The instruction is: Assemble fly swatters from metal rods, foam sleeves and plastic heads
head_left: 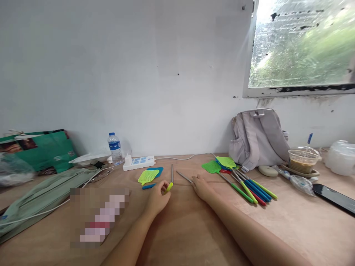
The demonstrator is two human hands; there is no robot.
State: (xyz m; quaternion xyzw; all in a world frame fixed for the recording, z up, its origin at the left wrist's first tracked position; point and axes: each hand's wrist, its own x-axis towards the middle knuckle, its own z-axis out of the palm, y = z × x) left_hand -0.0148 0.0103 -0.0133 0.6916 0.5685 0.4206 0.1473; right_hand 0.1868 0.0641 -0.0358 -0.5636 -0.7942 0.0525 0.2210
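My left hand (161,195) is closed around the yellow-green handle (168,187) of a thin metal rod (172,173), which points away toward the wall. Beside that hand lie a yellow-green fly swatter head (148,177), a blue swatter head (158,171) partly under it, and a blue handle (149,186). To the right, my right hand (202,187) rests low over the table, its fingers on the near end of another metal rod (184,176). The fingers hide that rod's near end.
Several fly swatters with coloured handles (256,190) lie piled at right, before a grey backpack (257,140). A drink cup (303,160) and a black phone (335,198) lie farther right. A power strip (138,162), water bottle (114,147) and green cloth bag (50,195) are at left.
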